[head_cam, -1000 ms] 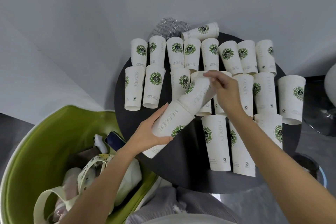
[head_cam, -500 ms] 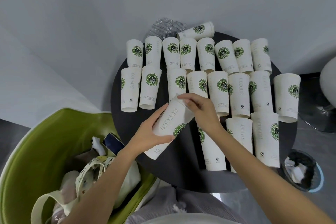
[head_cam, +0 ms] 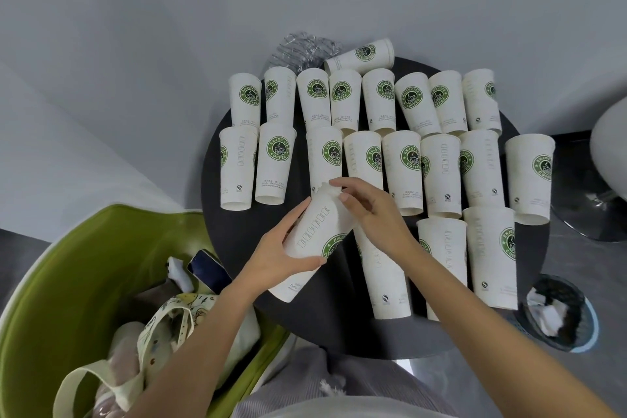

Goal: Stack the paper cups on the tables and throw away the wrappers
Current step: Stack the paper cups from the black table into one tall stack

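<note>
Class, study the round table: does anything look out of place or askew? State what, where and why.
One cup lies on its side at the table's far edge, crosswise to the tidy rows. Beside it sits a crumpled clear wrapper, not yet thrown away. The held cup, between left hand and right hand, is tilted.

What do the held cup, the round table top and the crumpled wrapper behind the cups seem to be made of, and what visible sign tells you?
The held cup looks like paper: matt white, with a printed green logo. The table top is unclear, perhaps laminate or painted wood: dark, smooth, matt. The wrapper is probably thin clear plastic film: see-through, crinkled, glinting.
</note>
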`<state>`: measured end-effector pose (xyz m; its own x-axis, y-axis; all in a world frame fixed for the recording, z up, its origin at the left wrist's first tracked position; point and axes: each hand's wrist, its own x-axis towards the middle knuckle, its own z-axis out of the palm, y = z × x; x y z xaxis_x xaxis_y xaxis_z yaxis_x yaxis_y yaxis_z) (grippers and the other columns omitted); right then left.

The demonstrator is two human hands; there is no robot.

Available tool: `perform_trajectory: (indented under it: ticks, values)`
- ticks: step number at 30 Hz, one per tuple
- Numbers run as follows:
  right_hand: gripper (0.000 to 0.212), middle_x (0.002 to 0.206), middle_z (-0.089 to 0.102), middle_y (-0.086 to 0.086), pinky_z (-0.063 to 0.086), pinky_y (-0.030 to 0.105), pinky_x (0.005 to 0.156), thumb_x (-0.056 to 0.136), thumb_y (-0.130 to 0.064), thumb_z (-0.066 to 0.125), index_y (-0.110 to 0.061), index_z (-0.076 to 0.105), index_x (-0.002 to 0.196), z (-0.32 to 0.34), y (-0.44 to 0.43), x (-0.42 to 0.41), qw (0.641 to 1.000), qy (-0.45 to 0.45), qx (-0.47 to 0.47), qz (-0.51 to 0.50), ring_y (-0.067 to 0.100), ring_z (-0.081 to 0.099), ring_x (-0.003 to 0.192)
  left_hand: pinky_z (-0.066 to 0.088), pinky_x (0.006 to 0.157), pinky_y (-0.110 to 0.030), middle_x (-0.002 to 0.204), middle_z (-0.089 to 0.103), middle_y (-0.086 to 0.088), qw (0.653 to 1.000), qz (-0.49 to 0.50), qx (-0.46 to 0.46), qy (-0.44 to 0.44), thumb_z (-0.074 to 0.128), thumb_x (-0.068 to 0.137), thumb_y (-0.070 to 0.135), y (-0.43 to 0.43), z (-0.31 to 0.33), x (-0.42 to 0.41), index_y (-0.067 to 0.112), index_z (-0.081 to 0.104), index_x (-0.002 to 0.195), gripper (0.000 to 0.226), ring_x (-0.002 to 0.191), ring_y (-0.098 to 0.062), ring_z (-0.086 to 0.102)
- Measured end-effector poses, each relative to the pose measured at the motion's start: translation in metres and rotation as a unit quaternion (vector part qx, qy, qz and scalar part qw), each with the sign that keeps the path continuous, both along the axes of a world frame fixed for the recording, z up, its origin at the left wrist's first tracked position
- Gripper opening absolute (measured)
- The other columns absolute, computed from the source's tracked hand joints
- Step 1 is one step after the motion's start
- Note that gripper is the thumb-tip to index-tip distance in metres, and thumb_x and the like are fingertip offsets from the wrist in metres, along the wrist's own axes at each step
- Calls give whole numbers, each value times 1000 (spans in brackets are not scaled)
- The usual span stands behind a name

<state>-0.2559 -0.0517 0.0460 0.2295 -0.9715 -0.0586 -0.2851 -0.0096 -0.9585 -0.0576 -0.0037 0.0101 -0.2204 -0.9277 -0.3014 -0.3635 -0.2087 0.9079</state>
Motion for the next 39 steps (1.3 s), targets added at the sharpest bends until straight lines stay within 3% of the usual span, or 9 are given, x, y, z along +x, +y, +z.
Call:
perform_trajectory:
  ticks: [4,7,10,15,22,25,30,35,39]
  values:
    - [24,90,68,-12,46,25,85,95,-17,53,-35,62,107,-6,-10,-25,999,23,-9,-34,13,62,91,45,96,-21,135,50,29,1000,6,6,-1,86,71,20,2,-5,2,52,32,143,95,123,7,48]
    - [21,93,66,-12,40,9,77,94,-15,53,-28,64,107,-17,-17,-42,996,83,-6,-34,15,61,91,44,92,-17,132,51,33,1000,13,11,3,85,72,19,4,-7,3,53,32,142,95,122,10,49]
    - [21,103,67,-2,37,2,76,94,-11,54,-20,66,109,-27,-20,-53,989,146,3,-10,17,59,92,45,97,-23,136,48,33,1000,15,13,4,84,74,22,5,-6,3,54,28,144,96,123,9,47]
    - [17,109,64,-3,41,19,85,91,-12,58,-24,68,100,-33,-19,-59,977,205,50,41,10,58,93,44,108,-35,146,40,31,1000,10,6,23,77,82,18,7,-3,0,49,27,147,88,131,5,44]
    - [13,97,62,-22,42,25,93,91,-16,59,-24,69,93,-39,-16,-62,967,231,93,47,6,60,102,44,109,-38,143,42,32,999,9,11,32,77,83,20,9,-7,-2,52,31,144,83,130,6,44]
    - [16,99,64,-16,42,27,93,92,-16,57,-22,71,91,-43,-15,-63,963,255,82,43,8,59,104,45,108,-36,142,44,32,999,7,14,34,77,83,20,9,-7,-3,56,31,142,82,129,6,45]
    - [22,97,63,-17,41,20,84,94,-12,53,-21,72,89,-45,-15,-63,963,253,76,52,10,60,100,44,108,-39,143,43,31,1000,5,16,24,76,81,27,10,-9,-1,57,30,142,83,130,4,44]
    - [29,96,72,-4,48,33,90,94,-10,53,-32,69,82,-46,-16,-69,972,222,72,28,24,65,93,45,108,-38,141,43,33,1000,9,18,19,77,81,24,10,-11,2,59,31,141,83,128,6,45]
    - [27,102,69,-4,41,20,91,95,-4,50,-22,70,89,-35,-19,-71,984,172,45,-2,15,61,102,45,107,-38,142,44,31,999,13,20,21,78,80,24,11,-11,7,57,32,141,83,130,4,45]
